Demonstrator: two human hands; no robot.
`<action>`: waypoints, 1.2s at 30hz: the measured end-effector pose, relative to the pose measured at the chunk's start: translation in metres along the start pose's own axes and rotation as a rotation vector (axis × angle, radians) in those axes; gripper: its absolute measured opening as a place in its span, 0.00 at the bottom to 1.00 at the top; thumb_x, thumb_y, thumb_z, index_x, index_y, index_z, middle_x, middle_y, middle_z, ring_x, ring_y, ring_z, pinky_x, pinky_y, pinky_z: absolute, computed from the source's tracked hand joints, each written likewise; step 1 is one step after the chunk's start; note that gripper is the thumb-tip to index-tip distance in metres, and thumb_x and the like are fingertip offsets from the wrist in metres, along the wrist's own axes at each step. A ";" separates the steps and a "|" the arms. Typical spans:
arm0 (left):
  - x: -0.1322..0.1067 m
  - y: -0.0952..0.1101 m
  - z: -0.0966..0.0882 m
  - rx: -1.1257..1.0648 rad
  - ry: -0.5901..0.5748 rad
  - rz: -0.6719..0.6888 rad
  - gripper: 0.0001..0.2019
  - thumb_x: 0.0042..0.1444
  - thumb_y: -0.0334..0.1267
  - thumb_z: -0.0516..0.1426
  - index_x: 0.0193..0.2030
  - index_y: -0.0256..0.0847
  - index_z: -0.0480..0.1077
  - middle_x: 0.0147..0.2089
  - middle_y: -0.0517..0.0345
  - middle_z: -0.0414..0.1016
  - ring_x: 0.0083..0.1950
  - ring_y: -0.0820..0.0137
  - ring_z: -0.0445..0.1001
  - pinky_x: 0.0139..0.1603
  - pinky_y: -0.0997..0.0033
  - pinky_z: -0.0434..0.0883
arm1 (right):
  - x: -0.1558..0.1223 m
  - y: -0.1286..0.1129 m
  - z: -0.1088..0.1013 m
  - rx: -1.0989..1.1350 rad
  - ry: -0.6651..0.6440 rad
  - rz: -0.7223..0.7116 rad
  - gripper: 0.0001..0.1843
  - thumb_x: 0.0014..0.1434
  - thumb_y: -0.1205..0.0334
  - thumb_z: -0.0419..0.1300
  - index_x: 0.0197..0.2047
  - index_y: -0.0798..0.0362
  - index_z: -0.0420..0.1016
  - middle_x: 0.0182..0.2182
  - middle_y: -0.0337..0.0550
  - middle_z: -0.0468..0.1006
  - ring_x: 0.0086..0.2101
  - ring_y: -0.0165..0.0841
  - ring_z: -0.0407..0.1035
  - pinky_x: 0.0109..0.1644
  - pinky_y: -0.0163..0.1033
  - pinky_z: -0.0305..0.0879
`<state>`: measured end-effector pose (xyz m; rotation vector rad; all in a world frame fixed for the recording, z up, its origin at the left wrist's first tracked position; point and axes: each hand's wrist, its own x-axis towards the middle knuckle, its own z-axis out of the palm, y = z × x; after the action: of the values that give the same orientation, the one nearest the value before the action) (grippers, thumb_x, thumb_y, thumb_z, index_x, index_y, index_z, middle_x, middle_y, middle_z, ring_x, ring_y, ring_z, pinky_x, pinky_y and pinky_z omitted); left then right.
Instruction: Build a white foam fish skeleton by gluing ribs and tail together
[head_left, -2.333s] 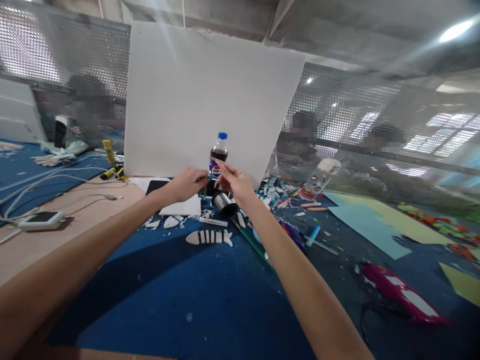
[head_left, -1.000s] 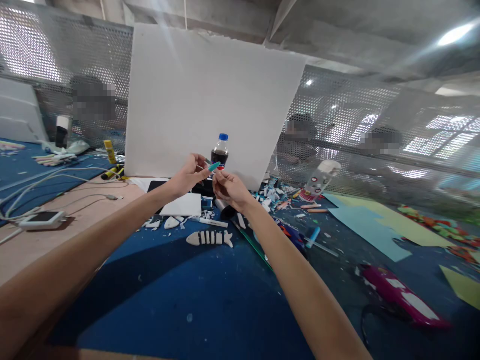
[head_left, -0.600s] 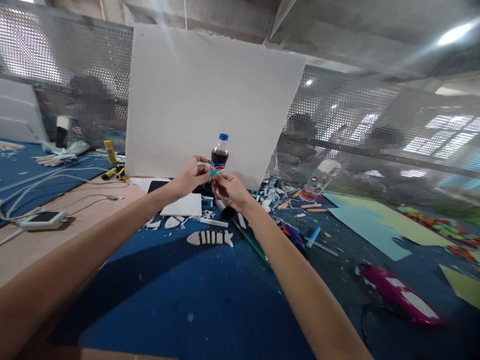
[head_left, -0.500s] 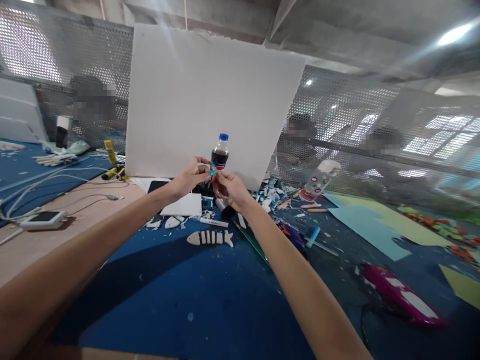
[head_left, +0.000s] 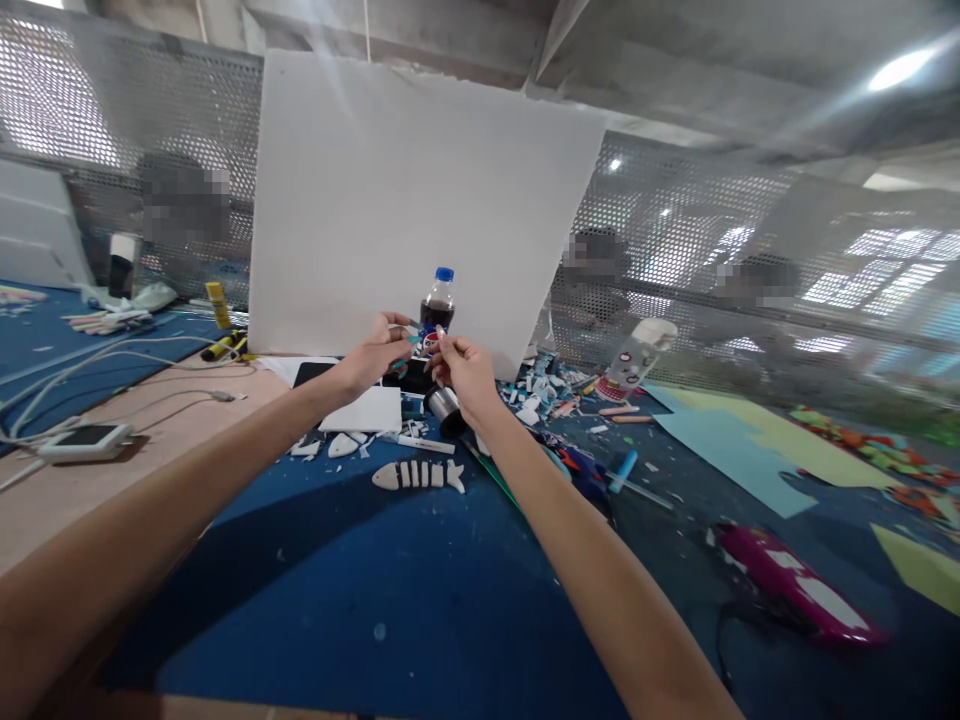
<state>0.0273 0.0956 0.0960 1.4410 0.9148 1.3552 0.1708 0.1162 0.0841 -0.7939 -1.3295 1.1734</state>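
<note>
L hand (head_left: 373,357) curled, thumb + forefinger pinching a small teal scrap (head_left: 413,339), held up off the table in front of the cola bottle (head_left: 436,308). R hand (head_left: 466,372) is close beside it, fingertips (head_left: 440,338) drawn together and raised near the scrap; we can't tell if they grip anything. Risks, as we judge them: the scrap is tiny + thin, so a slack pinch could drop it into the offcuts (head_left: 536,385) below, where it'd be hard to spot. Knuckles sit just in front of the bottle, which is tall + narrow, so a nudge could tip it. The metal roll (head_left: 444,405) under the R wrist could roll off if bumped. Materials: scrap looks matte, prob. foam or paper. Bottle is clear plastic w/ dark drink, blue cap. Roll is shiny and cylindrical. A white fish-bone cutout (head_left: 418,475) lies flat on the blue mat (head_left: 390,600), which looks felt-like and crumb-speckled. A big white board (head_left: 405,200) stands behind, matte, top edge ragged.
</note>
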 end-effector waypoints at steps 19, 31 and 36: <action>0.007 -0.002 -0.010 -0.011 -0.002 0.278 0.12 0.54 0.24 0.52 0.42 0.43 0.57 0.31 0.63 0.62 0.33 0.74 0.60 0.34 0.75 0.59 | -0.002 0.002 -0.014 0.114 -0.575 0.136 0.20 0.54 0.45 0.61 0.25 0.52 0.64 0.14 0.29 0.63 0.14 0.20 0.49 0.17 0.28 0.43; -0.002 0.005 -0.008 -0.139 -0.131 0.238 0.12 0.52 0.28 0.55 0.43 0.42 0.61 0.33 0.63 0.65 0.33 0.74 0.62 0.35 0.74 0.60 | -0.010 -0.012 -0.012 0.211 -0.636 0.251 0.19 0.66 0.59 0.49 0.23 0.53 0.62 0.15 0.31 0.57 0.18 0.24 0.46 0.19 0.28 0.44; 0.000 0.004 -0.009 -0.078 -0.161 0.331 0.11 0.54 0.29 0.55 0.43 0.42 0.61 0.33 0.63 0.64 0.34 0.74 0.63 0.37 0.73 0.61 | -0.010 -0.012 -0.012 0.206 -0.597 0.260 0.19 0.65 0.58 0.50 0.22 0.53 0.62 0.15 0.31 0.54 0.17 0.24 0.45 0.19 0.28 0.43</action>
<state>0.0181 0.0951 0.0993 1.6648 0.5288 1.4694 0.1861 0.1059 0.0907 -0.4873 -1.5754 1.8190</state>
